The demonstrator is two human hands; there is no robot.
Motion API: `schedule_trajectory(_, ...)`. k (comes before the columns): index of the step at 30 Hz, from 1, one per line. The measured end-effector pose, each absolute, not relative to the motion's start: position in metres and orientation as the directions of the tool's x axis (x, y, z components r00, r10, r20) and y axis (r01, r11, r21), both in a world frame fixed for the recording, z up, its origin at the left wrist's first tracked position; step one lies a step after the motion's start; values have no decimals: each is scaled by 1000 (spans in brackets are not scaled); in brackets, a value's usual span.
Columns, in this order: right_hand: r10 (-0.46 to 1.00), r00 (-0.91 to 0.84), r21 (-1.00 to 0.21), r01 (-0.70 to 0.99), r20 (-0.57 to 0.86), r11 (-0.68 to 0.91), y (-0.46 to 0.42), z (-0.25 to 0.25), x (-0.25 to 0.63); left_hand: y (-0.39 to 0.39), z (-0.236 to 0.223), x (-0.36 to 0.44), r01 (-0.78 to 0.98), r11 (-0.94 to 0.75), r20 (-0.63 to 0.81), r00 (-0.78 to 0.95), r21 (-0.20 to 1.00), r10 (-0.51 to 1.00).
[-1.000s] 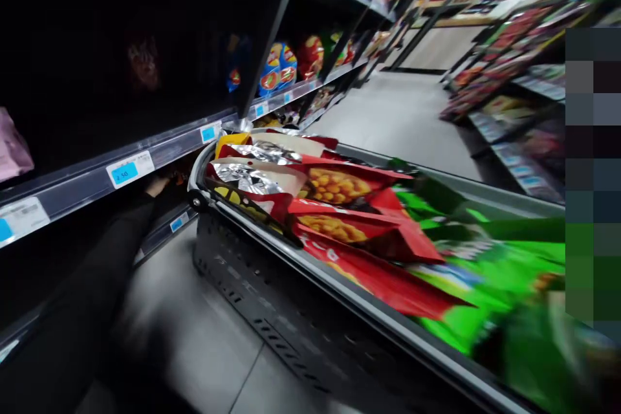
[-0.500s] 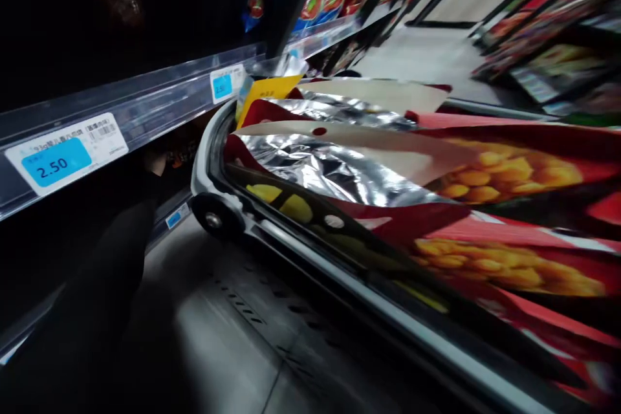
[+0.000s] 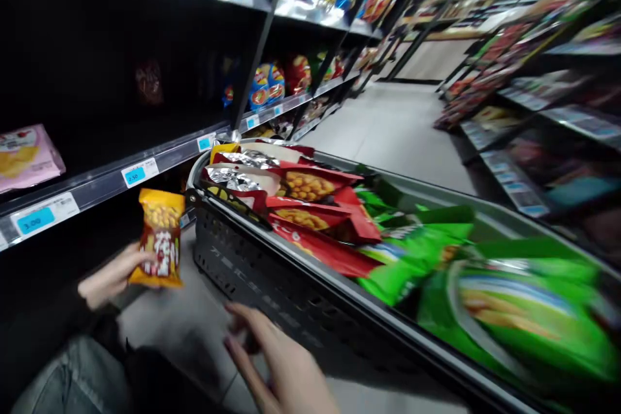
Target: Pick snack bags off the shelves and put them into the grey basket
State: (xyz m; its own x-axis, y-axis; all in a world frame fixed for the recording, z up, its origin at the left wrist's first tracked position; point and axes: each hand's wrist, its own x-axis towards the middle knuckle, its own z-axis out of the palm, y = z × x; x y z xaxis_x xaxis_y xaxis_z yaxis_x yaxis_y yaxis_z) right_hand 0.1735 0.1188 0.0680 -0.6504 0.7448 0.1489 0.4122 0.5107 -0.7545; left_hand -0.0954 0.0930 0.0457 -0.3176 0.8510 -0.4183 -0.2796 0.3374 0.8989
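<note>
My left hand (image 3: 114, 275) grips a small yellow and brown snack packet (image 3: 162, 239) by its lower left side, in front of the lower shelf. The packet stands roughly upright, its printed front towards me. Below and right of it, my right hand (image 3: 276, 352) is in the air with thumb and fingers apart and nothing between them; it is somewhat blurred. Just beyond that hand is the side of a black basket (image 3: 262, 272). Red snack bags (image 3: 320, 252) and green snack bags (image 3: 417, 252) fill this basket.
Dark shelving with a price-tag rail (image 3: 140, 171) runs along the left. A pink packet (image 3: 29, 155) lies on that shelf, and blue chip bags (image 3: 266, 85) stand farther back. Another stocked shelf (image 3: 528, 142) lines the right side of the aisle floor (image 3: 383, 119).
My view has pulled back and risen, taking in more of the basket and shelves. Both hands are now plainly visible, the left one with the yellow and brown packet.
</note>
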Motion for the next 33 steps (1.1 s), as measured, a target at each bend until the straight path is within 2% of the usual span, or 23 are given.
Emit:
schedule_trajectory(2, 727, -687, -898, 329, -15, 292, 117, 76, 152, 55, 61, -62, -334, 316, -395, -204, 888, 896)
schedule_trajectory(4, 679, -734, -984, 134, -21, 115, 112, 83, 138, 29, 75, -35, -297, 251, -292, -99, 921, 951)
schedule_trajectory(7, 704, -708, -987, -146, 61, -62, 99, 87, 134, 11, 88, -9, -220, 142, -151, -24, 965, 988)
schedule_trajectory(10, 774, -633, -954, -235, 5, -186, 86, 82, 140, 9, 81, -1, -270, 121, -129, -12, 955, 992)
schedule_trajectory(16, 855, -508, -930, -250, -110, -268, 88, 58, 141, 6, 43, -9, -123, 252, -263, -87, 960, 961)
schedule_trajectory(20, 874, -471, -900, -320, -121, -297, 92, 51, 141, 3, 45, -8, -234, 297, -332, -125, 926, 935)
schedule_trajectory(24, 889, -444, -910, -312, -114, -272, 89, 49, 142, 1, 53, -3, -321, 348, -408, -142, 881, 902)
schedule_trajectory(28, 912, -382, -905, -317, -153, -284, 86, 49, 142, 0, 49, 3, -426, 292, -399, -185, 856, 898)
schedule_trajectory(33, 886, -428, -877, -340, -177, -339, 86, 53, 144, -11, 35, 11, -349, 369, -405, -32, 861, 914)
